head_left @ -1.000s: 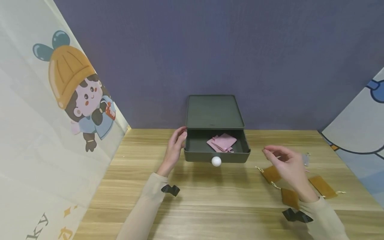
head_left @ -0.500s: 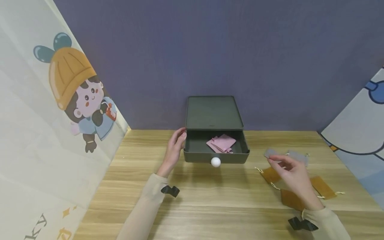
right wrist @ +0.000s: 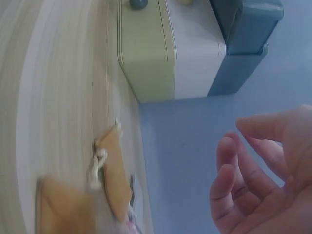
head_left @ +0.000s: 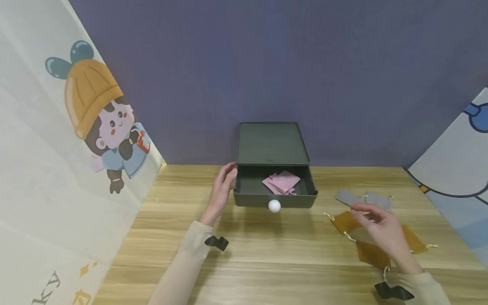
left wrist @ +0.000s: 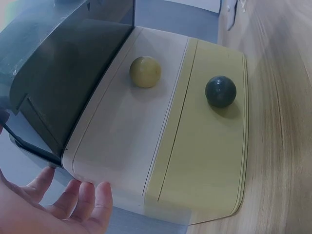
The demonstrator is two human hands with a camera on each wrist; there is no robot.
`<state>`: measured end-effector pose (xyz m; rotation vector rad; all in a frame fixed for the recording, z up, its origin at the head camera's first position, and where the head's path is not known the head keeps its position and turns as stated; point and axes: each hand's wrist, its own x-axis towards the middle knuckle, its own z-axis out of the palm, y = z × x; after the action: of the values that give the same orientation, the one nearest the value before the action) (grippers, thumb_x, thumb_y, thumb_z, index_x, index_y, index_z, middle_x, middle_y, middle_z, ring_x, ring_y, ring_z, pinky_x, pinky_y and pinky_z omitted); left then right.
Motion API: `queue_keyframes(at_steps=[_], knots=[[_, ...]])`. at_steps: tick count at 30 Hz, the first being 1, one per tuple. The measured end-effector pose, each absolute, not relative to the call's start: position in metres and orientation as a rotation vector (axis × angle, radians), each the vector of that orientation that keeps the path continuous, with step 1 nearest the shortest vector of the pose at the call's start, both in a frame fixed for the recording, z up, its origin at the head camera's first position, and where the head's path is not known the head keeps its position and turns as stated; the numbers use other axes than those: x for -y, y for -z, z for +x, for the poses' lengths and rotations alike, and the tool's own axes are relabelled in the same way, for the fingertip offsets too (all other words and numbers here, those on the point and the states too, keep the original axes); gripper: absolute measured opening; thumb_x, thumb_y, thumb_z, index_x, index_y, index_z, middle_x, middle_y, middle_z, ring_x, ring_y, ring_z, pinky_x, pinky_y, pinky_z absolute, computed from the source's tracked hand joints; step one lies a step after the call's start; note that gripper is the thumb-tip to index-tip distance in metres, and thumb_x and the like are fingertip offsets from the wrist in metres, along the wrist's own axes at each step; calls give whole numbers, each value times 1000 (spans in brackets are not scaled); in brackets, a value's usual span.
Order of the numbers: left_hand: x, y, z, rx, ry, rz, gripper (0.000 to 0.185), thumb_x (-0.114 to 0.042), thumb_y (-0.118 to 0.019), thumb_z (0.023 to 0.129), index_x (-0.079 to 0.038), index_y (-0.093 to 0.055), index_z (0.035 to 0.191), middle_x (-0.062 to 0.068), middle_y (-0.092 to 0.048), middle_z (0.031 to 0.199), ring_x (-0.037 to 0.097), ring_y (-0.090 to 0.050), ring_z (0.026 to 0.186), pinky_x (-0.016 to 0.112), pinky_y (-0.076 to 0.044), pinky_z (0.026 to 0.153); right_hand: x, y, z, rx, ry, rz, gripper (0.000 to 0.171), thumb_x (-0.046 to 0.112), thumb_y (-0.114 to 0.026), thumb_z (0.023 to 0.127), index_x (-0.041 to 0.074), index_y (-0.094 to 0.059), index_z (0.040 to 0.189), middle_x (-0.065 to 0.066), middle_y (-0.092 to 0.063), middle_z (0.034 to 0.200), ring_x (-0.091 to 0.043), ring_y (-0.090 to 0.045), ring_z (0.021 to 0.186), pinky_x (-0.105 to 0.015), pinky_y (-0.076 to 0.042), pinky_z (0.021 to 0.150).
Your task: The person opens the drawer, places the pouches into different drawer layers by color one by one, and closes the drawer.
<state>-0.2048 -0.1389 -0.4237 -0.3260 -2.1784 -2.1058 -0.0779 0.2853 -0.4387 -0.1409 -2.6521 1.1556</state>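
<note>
The head view looks down from above at the whole table (head_left: pixel 267 254). Both wrist views sit close, sharing the box (head_left: pixel 272 144) (left wrist: pixel 73 73) (right wrist: pixel 246 29).

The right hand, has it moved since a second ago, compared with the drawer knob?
Yes. The right hand has dropped lower and drawn back toward the person, further from the white knob, now over the brown pouches.
</note>
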Motion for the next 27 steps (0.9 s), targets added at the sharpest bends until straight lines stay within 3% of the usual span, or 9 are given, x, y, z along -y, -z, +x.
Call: queue_keyframes(at_steps=[8,14,17,19,22,25,27], knots=[[137,424,-204,2166,2097,-322,53,-31,-51,108,-3,-52,154,19,-55,157,36,-53,143,41,-53,101,-313,449,-78,2610,-1298,-167,40,26,-72,104,-7,-71,126,32,-72,92,2,-72,79,-19,-61,67],[136,423,-203,2159,2113,-327,54,-32,-51,108,-4,-51,154,19,-54,158,36,-52,144,46,-53,104,-335,454,-78,2697,-1155,-259,47,38,-70,104,-1,-72,129,44,-56,96,13,-59,80,-20,-52,63],[137,422,-203,2158,2117,-321,54,-32,-51,108,-4,-51,155,18,-54,158,35,-52,144,44,-52,103,-343,454,-79,2753,-1131,-294,52,44,-68,104,2,-70,134,42,-56,99,15,-56,82,-21,-50,64],[137,422,-203,2161,2119,-313,55,-33,-51,108,-5,-51,155,18,-54,158,35,-52,144,42,-52,102,-347,453,-80,2776,-1125,-304,54,45,-67,104,2,-69,136,35,-63,103,16,-56,83,-21,-51,65],[138,422,-204,2164,2119,-306,55,-33,-51,108,-5,-51,155,18,-55,158,35,-53,144,40,-52,101,-351,455,-80,2821,-1087,-312,55,45,-66,105,1,-67,138,4,-78,117,15,-56,83,-22,-51,64],[137,422,-204,2166,2113,-311,54,-31,-51,108,-3,-51,155,19,-55,157,36,-53,143,38,-53,100,-355,457,-80,2879,-1039,-329,56,44,-64,106,-2,-66,139,-27,-70,135,11,-55,84,-21,-49,65],[138,423,-205,2165,2118,-311,54,-31,-51,108,-3,-50,155,19,-55,157,36,-53,143,37,-53,99,-359,459,-82,2918,-1032,-338,58,44,-62,107,-3,-65,140,-33,-64,141,6,-56,86,-21,-48,66]])
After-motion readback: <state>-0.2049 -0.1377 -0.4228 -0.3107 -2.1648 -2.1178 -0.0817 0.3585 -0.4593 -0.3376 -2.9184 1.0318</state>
